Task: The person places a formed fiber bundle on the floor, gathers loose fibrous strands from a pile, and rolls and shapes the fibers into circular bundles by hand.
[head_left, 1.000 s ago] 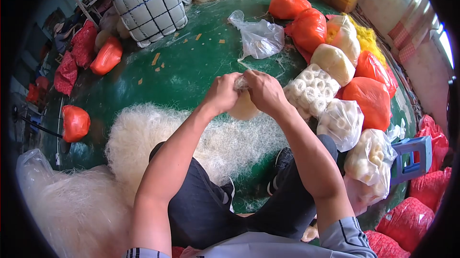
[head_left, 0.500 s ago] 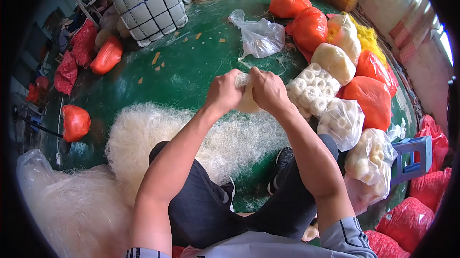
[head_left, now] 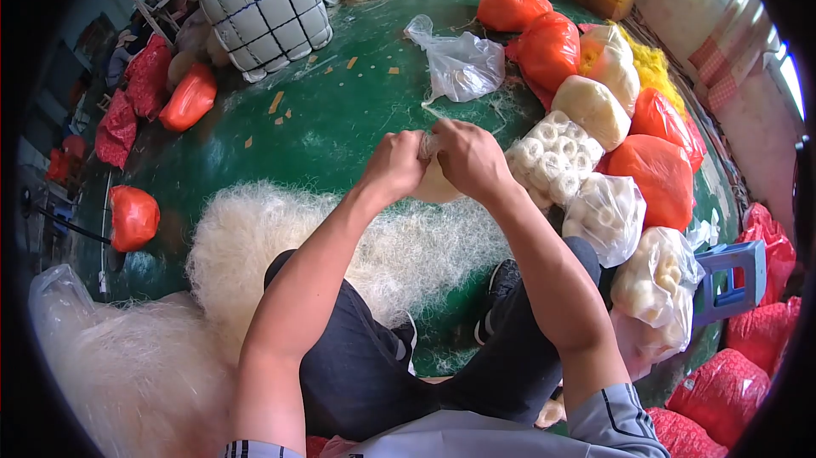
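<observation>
Both of my hands are closed at the gathered top of a pale, cream-coloured bundle (head_left: 437,187) that looks like a filled plastic bag. My left hand (head_left: 396,165) grips the whitish neck from the left. Against it on the right, my right hand (head_left: 469,157) has its fingers curled round the same neck. A thin pale strand (head_left: 432,108) shows just beyond my right knuckles. Most of the bundle is hidden behind my hands and forearms. Under my forearms, a mass of loose whitish fibre (head_left: 255,237) lies on the green floor.
A crumpled clear plastic bag (head_left: 463,65) lies ahead. To my right are a clear pack of white rolls (head_left: 557,152), several orange bags (head_left: 650,177) and a blue stool (head_left: 735,279). A plastic bag of fibre (head_left: 144,364) sits at my left. Farther off stands a strapped white bale (head_left: 263,11).
My right hand has turned slightly over the bundle's neck, and its knuckles sit a little lower. My left hand has shifted slightly down. The surroundings look the same.
</observation>
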`<state>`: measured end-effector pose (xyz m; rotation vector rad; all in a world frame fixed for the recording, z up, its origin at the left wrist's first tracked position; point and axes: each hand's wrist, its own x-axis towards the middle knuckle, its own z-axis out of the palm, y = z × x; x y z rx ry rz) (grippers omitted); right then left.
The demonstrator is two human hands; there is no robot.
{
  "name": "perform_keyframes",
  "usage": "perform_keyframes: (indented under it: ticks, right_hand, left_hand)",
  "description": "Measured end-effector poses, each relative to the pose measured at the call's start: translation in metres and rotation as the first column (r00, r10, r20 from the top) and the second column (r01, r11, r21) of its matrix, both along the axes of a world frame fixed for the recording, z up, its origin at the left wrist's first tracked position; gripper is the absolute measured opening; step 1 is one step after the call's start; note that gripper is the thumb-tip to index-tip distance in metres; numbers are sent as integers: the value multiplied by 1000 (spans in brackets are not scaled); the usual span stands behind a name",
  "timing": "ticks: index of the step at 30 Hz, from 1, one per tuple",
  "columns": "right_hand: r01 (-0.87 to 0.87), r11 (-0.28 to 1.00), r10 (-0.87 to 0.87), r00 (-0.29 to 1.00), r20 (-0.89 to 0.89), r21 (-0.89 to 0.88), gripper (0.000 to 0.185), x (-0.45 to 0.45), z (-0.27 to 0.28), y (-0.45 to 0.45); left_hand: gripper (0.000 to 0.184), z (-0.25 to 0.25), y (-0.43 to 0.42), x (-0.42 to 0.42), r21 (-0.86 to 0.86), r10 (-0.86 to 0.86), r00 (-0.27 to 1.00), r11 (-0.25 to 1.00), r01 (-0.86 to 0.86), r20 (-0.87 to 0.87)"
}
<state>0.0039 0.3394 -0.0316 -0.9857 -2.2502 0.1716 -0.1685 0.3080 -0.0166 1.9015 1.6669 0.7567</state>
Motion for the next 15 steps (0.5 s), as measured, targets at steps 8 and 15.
perform_keyframes:
  ticks: [8,15]
  right_hand:
    - [-53,999,54,991,125,-4,13,0,7,-6]
    - [16,985,7,992,129,-175,17,7,6,-2]
  left_hand:
    - [22,-2,-3,-2,48,-56,998,997,55,8]
    - [22,-7,5,-7,-92,-67,998,993,69,17]
